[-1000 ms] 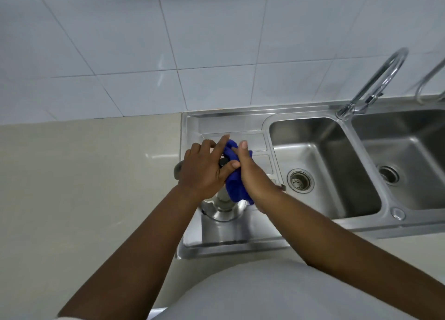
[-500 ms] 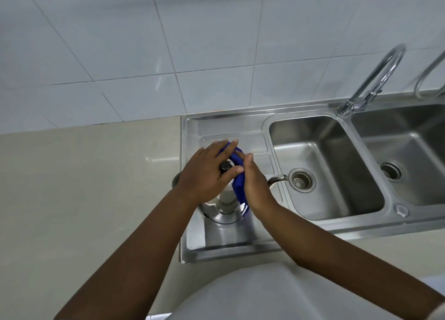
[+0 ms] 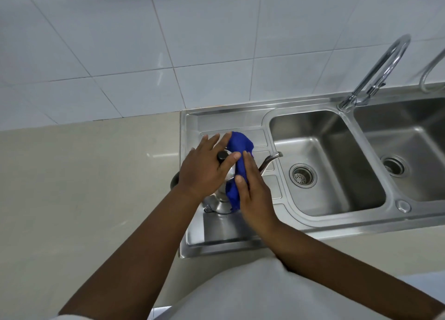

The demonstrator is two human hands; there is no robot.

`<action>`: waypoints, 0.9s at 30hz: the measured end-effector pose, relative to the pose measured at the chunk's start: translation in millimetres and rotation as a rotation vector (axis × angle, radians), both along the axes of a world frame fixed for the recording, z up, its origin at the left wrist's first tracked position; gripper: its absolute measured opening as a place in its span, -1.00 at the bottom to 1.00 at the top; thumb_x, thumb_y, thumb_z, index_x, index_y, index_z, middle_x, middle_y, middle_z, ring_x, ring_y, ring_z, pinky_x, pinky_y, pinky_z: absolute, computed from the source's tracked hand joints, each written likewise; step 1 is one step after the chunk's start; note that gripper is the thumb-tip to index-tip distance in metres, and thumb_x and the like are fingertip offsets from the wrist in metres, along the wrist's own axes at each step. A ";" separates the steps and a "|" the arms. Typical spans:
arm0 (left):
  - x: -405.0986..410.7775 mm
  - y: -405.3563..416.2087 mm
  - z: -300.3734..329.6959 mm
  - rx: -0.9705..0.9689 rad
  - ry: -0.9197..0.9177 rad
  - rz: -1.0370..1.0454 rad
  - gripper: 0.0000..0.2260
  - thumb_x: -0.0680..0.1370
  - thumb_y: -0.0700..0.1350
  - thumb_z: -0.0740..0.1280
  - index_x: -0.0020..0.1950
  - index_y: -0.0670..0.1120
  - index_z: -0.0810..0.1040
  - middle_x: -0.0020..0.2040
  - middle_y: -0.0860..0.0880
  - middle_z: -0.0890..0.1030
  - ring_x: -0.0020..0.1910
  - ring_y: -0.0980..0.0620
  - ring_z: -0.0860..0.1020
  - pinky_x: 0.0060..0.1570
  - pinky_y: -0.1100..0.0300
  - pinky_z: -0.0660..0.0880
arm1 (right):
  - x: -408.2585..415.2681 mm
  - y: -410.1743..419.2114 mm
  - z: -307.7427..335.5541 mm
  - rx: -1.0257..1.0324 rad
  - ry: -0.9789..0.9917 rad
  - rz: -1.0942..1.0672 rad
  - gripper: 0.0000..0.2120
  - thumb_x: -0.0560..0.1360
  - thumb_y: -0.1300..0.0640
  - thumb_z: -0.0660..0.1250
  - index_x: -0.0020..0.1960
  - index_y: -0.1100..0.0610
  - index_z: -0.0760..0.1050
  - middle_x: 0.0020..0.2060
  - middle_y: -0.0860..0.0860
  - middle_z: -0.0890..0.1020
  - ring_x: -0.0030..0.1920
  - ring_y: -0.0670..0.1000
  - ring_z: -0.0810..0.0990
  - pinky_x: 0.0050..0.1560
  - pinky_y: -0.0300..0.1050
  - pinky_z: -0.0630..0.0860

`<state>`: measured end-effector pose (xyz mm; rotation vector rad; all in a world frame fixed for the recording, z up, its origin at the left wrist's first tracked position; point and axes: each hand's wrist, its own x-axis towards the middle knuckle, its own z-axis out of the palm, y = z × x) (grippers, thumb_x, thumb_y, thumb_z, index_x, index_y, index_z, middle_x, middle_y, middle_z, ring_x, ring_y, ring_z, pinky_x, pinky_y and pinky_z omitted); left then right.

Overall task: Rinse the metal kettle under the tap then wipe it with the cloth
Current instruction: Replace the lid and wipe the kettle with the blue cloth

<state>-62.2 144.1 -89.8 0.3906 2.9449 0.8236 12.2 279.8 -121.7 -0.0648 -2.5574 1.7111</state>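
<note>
**Both hands on the kettle, cloth pressed to its side**

Left hand (image 3: 203, 169) lies flat and spread over the top of the metal kettle (image 3: 222, 203), fingers extended and slightly fanned, the thumb reaching across beside the black lid knob (image 3: 222, 156); it steadies the kettle from above with the palm and does not curl around anything. Right hand (image 3: 252, 189) is also mostly flat, fingers straight and together, pressing the blue cloth (image 3: 237, 165) against the kettle's right flank. The cloth is pinned between this palm and the metal; one bunched end pokes out beyond the fingertips of both hands, and a lower corner hangs below the right thumb.

Under both hands the kettle stands upright on the drainboard (image 3: 224, 230) of the steel sink. Its thin curved spout (image 3: 269, 160) juts out just past the right hand's fingers, pointing toward the near basin (image 3: 337, 199), whose round drain (image 3: 303, 175) lies well to the right of that hand. A curved tap (image 3: 382, 66) rises far beyond the right hand, between the two basins. To the left of the left hand stretches a pale countertop (image 3: 84, 187), with white wall tiles (image 3: 168, 42) beyond both hands.
</note>
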 end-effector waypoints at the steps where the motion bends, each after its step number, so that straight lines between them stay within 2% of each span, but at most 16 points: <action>1: -0.3 -0.6 -0.7 -0.006 0.011 0.004 -0.31 0.47 0.46 -0.15 0.53 0.21 0.12 0.56 0.03 0.24 0.58 -0.01 0.07 0.41 -0.22 0.27 | 9.6 1.7 -5.3 0.045 0.031 0.020 -0.46 0.68 0.15 0.16 0.58 -0.08 0.04 0.61 -0.05 0.16 0.61 -0.02 0.14 0.58 -0.06 0.19; 4: -1.7 -1.9 -2.9 -0.011 0.026 0.005 -0.32 0.47 0.46 -0.14 0.53 0.21 0.12 0.56 0.02 0.25 0.58 -0.02 0.07 0.41 -0.22 0.26 | 38.8 16.7 -23.6 0.191 0.107 0.112 -0.40 0.62 0.31 0.23 0.56 -0.02 0.12 0.59 0.02 0.18 0.59 0.07 0.21 0.54 -0.11 0.24; 7: -3.4 -2.9 -4.0 -0.015 0.031 -0.001 -0.34 0.48 0.46 -0.13 0.53 0.24 0.11 0.56 0.03 0.24 0.58 -0.01 0.06 0.41 -0.20 0.27 | 56.3 42.8 -45.3 0.517 0.236 0.292 -0.36 0.38 0.47 0.46 0.43 0.21 0.45 0.43 0.21 0.47 0.42 0.29 0.46 0.39 0.02 0.40; 9: -3.8 -3.8 -5.1 -0.024 0.040 -0.002 -0.36 0.49 0.45 -0.12 0.52 0.25 0.11 0.56 0.04 0.24 0.58 0.00 0.06 0.42 -0.19 0.27 | 60.0 60.3 -54.6 0.766 0.255 0.437 -0.31 0.19 0.45 0.59 0.30 0.21 0.58 0.28 0.20 0.62 0.30 0.37 0.56 0.19 0.16 0.58; 11: -4.2 -4.6 -5.9 -0.025 0.045 0.002 -0.36 0.49 0.45 -0.11 0.52 0.25 0.12 0.56 0.05 0.25 0.58 0.01 0.06 0.41 -0.19 0.28 | 59.3 74.5 -60.5 0.923 0.171 0.524 -0.29 0.10 0.35 0.64 0.25 0.14 0.64 0.26 0.15 0.65 0.28 0.35 0.58 0.10 0.16 0.65; 12: -4.6 -4.8 -6.4 -0.026 0.047 0.002 -0.36 0.49 0.45 -0.11 0.52 0.25 0.13 0.56 0.05 0.25 0.58 0.00 0.07 0.41 -0.18 0.28 | 58.1 78.7 -62.4 0.982 0.075 0.557 -0.27 0.11 0.27 0.66 0.28 0.10 0.62 0.31 0.14 0.62 0.33 0.35 0.55 0.15 0.15 0.63; 13: -5.0 -4.8 -6.7 -0.028 0.051 0.001 -0.36 0.49 0.45 -0.11 0.52 0.25 0.13 0.55 0.05 0.26 0.58 0.00 0.07 0.40 -0.18 0.28 | 57.2 82.0 -64.5 1.025 -0.057 0.577 -0.26 0.22 0.17 0.62 0.39 0.06 0.52 0.43 0.14 0.50 0.44 0.36 0.43 0.30 0.19 0.53; 14: -5.2 -4.9 -7.0 -0.032 0.055 -0.001 -0.36 0.49 0.45 -0.11 0.52 0.24 0.14 0.55 0.05 0.26 0.57 -0.01 0.08 0.41 -0.18 0.28 | 57.8 85.2 -71.1 1.051 -0.174 0.590 -0.28 0.41 0.06 0.50 0.52 0.01 0.33 0.57 0.12 0.29 0.56 0.34 0.20 0.47 0.22 0.32; 15: -5.4 -4.8 -7.4 -0.036 0.059 -0.003 -0.36 0.49 0.45 -0.12 0.52 0.24 0.14 0.55 0.04 0.26 0.57 -0.01 0.08 0.41 -0.18 0.28 | 59.2 87.8 -78.2 1.055 -0.298 0.582 -0.31 0.55 -0.05 0.31 0.60 -0.04 0.12 0.64 0.08 0.07 0.62 0.29 -0.01 0.56 0.21 0.10; 16: -5.6 -4.7 -7.8 -0.039 0.061 -0.004 -0.36 0.49 0.45 -0.12 0.52 0.23 0.14 0.55 0.04 0.26 0.57 -0.01 0.08 0.42 -0.18 0.27 | 59.8 88.5 -85.7 1.041 -0.363 0.538 -0.33 0.61 -0.18 0.14 0.62 -0.06 -0.02 0.65 0.04 -0.09 0.63 0.23 -0.15 0.59 0.18 -0.04; 18: -5.5 -4.8 -8.1 -0.039 0.057 -0.006 -0.35 0.49 0.45 -0.13 0.52 0.23 0.15 0.56 0.03 0.25 0.57 -0.02 0.08 0.44 -0.17 0.24 | 58.9 84.3 -93.3 1.034 -0.387 0.449 -0.27 0.58 -0.36 -0.07 0.62 -0.07 -0.17 0.62 0.03 -0.25 0.62 0.21 -0.26 0.58 0.19 -0.16; 22: -5.8 -5.3 -7.6 -0.041 0.056 -0.013 -0.33 0.48 0.46 -0.15 0.53 0.21 0.14 0.56 0.03 0.24 0.58 -0.02 0.07 0.46 -0.16 0.20 | 47.1 70.0 -99.0 1.021 -0.391 0.376 -0.24 0.55 -0.40 -0.18 0.61 -0.05 -0.29 0.61 0.08 -0.31 0.60 0.22 -0.34 0.58 0.24 -0.26; 27: -4.8 -5.1 -6.5 -0.038 0.054 -0.019 -0.33 0.48 0.45 -0.13 0.53 0.21 0.15 0.56 0.02 0.24 0.58 -0.01 0.06 0.48 -0.15 0.17 | 32.6 62.7 -99.3 0.981 -0.423 0.325 -0.26 0.58 -0.37 -0.16 0.61 -0.05 -0.28 0.62 0.08 -0.29 0.60 0.21 -0.34 0.58 0.26 -0.26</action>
